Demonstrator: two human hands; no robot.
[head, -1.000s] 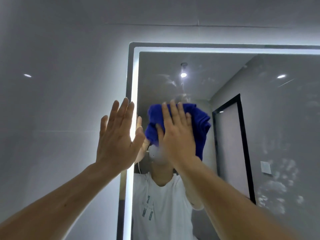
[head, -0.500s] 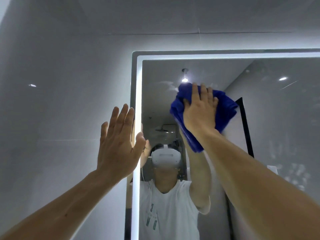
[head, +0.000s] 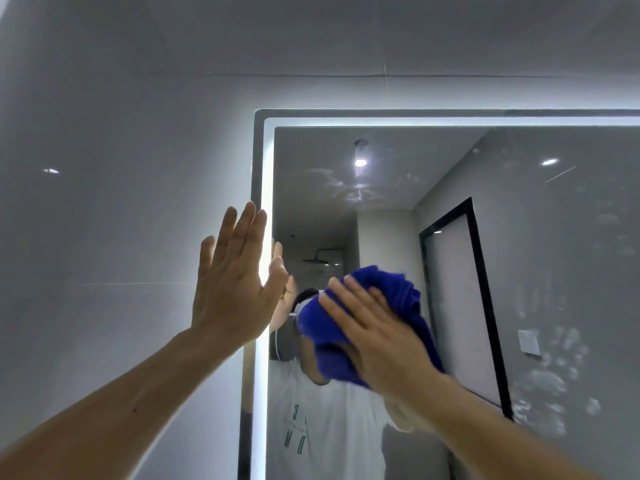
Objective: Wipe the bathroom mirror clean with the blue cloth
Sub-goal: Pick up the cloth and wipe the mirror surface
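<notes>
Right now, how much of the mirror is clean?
Partway. The mirror looks clear along its left strip. The right hand presses the blue cloth against the middle; the left hand rests at the lit edge. Remaining: white smudges near the top and across the right side.

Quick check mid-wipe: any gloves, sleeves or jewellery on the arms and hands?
No. The left hand and right hand are bare: no gloves, rings or watch. The left forearm and right forearm are bare to the frame edge. The mirror reflection shows a white short-sleeved T-shirt with dark lettering.

support: mirror (head: 554, 209) on wall (head: 121, 237) | blue cloth (head: 322, 327) against glass | smudges (head: 540, 379) right
</notes>
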